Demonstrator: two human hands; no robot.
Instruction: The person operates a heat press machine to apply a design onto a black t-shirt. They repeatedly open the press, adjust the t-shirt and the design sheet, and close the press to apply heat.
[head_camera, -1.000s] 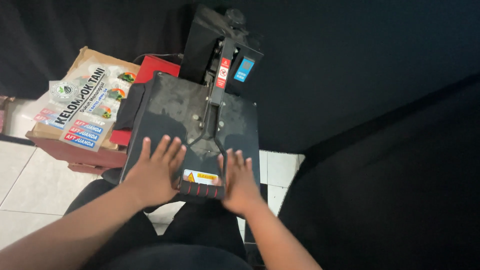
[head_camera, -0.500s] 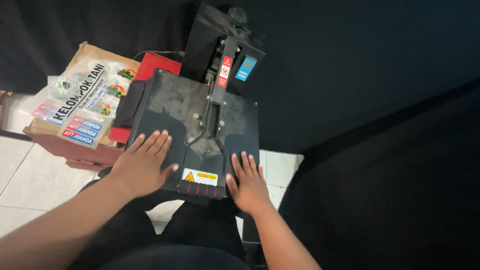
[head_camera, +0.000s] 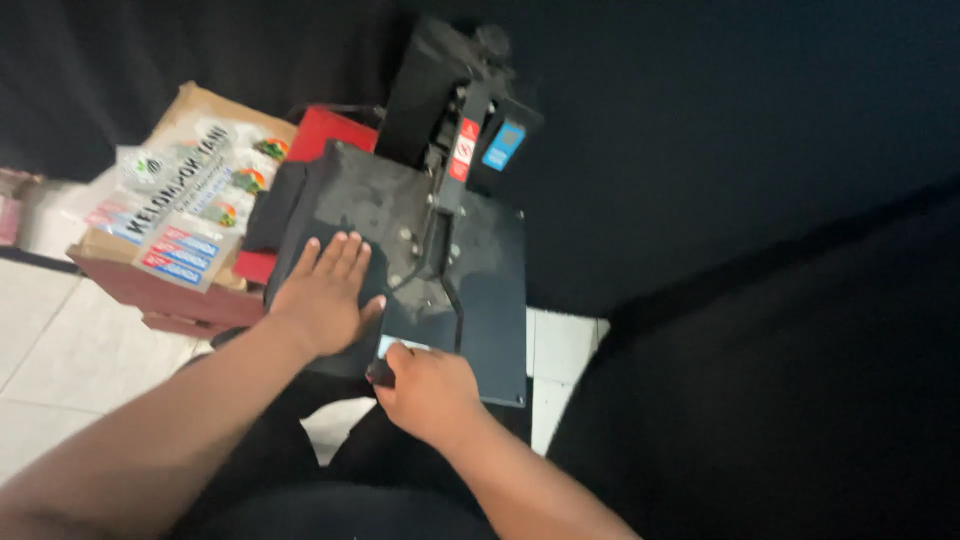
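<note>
Since the earlier picture, the right hand (head_camera: 432, 392) has been closed around the black handle (head_camera: 381, 372) at the near edge of the heat press (head_camera: 400, 270). The left hand (head_camera: 325, 292) is laid flat and open on the plate. The handle is best gripped firmly while the press is steadied.

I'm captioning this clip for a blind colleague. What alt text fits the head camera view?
Seen from above, a person's left hand lies flat on the dark top plate of a heat press, while the right hand grips a black handle at its front edge. A cardboard box of printed packets sits left of it, on a white tiled floor.
</note>
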